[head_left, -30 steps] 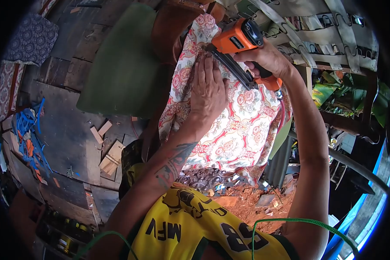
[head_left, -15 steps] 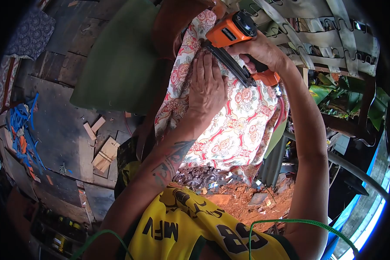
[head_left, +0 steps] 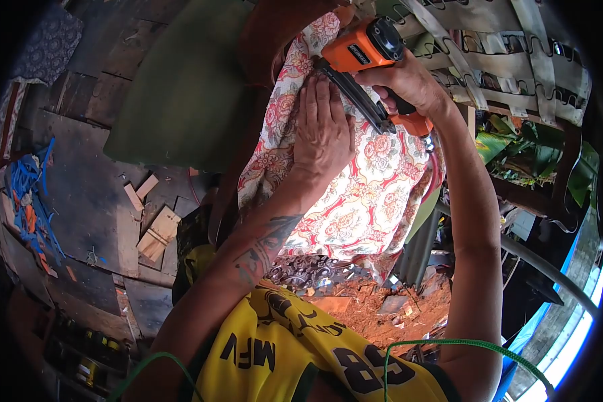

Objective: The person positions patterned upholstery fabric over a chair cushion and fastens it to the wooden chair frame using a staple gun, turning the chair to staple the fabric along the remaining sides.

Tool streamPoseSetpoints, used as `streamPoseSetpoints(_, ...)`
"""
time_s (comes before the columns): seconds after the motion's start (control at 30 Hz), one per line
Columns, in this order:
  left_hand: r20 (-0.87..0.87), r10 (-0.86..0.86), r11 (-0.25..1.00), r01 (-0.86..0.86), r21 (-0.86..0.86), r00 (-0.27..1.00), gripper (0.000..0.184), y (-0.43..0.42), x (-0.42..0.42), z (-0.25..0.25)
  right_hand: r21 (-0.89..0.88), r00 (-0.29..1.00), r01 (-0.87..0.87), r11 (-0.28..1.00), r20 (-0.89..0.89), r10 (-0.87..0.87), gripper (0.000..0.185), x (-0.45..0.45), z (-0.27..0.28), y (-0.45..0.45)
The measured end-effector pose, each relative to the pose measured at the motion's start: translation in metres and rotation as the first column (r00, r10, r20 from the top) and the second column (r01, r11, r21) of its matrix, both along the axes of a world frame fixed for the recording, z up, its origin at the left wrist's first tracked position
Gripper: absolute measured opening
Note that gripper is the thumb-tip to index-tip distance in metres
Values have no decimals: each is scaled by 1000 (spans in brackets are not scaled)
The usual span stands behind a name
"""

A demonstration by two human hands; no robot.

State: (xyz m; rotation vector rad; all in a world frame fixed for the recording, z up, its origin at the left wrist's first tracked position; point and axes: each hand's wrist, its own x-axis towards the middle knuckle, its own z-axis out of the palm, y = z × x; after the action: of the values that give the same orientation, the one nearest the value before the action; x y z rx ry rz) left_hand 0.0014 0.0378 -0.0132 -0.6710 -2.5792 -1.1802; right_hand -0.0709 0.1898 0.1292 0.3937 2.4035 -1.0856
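Observation:
Floral fabric (head_left: 362, 201), white with red patterns, is draped over a piece of furniture in front of me. My left hand (head_left: 323, 137) lies flat on it, fingers stretched out and close together. My right hand (head_left: 412, 80) is wrapped round the handle of an orange and black pneumatic staple gun (head_left: 352, 57). The gun's nose points at the upper edge of the fabric, just beyond my left fingertips. Whether the nose touches the cloth I cannot tell. A red hose (head_left: 437, 171) runs down from near the gun's handle.
Dark green padding (head_left: 174, 94) stands at the left beside brown wooden furniture (head_left: 264, 40). A frame with webbing and springs (head_left: 489, 50) fills the upper right. Wood offcuts (head_left: 159, 232) and tangled blue strips (head_left: 30, 194) lie on the board floor. Reddish soil (head_left: 362, 305) with debris is below.
The view has shifted slightly, and the floor items appear a little further left. Both hands and the staple gun stay at nearly the same place on the fabric.

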Motion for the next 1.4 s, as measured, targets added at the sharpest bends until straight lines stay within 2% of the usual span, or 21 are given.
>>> streamPoseSetpoints(0.1, 19, -6, 998, 8, -68, 1000, 71, 0, 0, 0, 11, 1000, 15, 1000, 6, -15, 34, 0, 5, -1)
streamPoseSetpoints(0.43, 24, -10, 998, 11, -59, 1000, 70, -1, -2, -1, 6, 999, -24, 1000, -39, 24, 31, 0, 0, 0)
streamPoseSetpoints(0.57, -12, -14, 1000, 14, -2, 1000, 69, -1, -1, -2, 15, 998, -34, 999, -48, 34, 29, 0, -4, 0)
streamPoseSetpoints(0.63, -18, -26, 1000, 26, -1, 999, 69, -3, 0, -1, 12, 999, -36, 999, 2, 36, 29, -1, -2, 4)
streamPoseSetpoints(0.7, 25, -49, 998, 50, -40, 998, 69, -6, -2, 1, 19, 1000, -6, 1000, -9, 6, 29, 5, 8, 8)
streamPoseSetpoints(0.83, -34, -66, 991, 62, -121, 997, 63, -9, -2, 6, -58, 983, 130, 990, -123, -136, 25, 30, 45, 8)
streamPoseSetpoints(0.9, -127, -374, 871, 301, -388, 919, 58, -9, -3, 6, -54, 973, 176, 983, -142, -182, 22, 44, 53, 19)
streamPoseSetpoints(0.93, -134, -382, 868, 305, -393, 914, 58, -8, -4, 4, -57, 970, 184, 981, -151, -190, 22, 50, 54, 24)
streamPoseSetpoints(1.0, -161, -544, 806, 459, -373, 824, 56, -6, -7, 2, -19, 959, 233, 972, -161, -233, 26, 61, 54, 30)
streamPoseSetpoints(1.07, -210, -521, 817, 413, -402, 827, 57, 1, -22, 4, -22, 948, 276, 961, -160, -276, 23, 68, 51, 34)
streamPoseSetpoints(1.17, -204, -292, 931, 228, -286, 934, 62, 16, -44, 7, -65, 923, 344, 937, -159, -351, 21, 77, 38, 46)
streamPoseSetpoints(1.2, -207, -297, 929, 231, -290, 932, 62, 16, -46, 5, -69, 921, 348, 935, -162, -355, 21, 76, 36, 47)
streamPoseSetpoints(1.27, -76, -100, 987, 89, -134, 992, 69, 15, -50, -1, -124, 928, 331, 935, -136, -347, 20, 72, 32, 46)
streamPoseSetpoints(1.33, -75, -94, 980, 79, -183, 993, 74, 4, -46, 4, -125, 933, 313, 942, -143, -329, 21, 68, 28, 43)
streamPoseSetpoints(1.4, -66, -166, 937, 136, -322, 984, 74, -11, -55, 12, -163, 955, 254, 953, -111, -274, 21, 59, 22, 44)
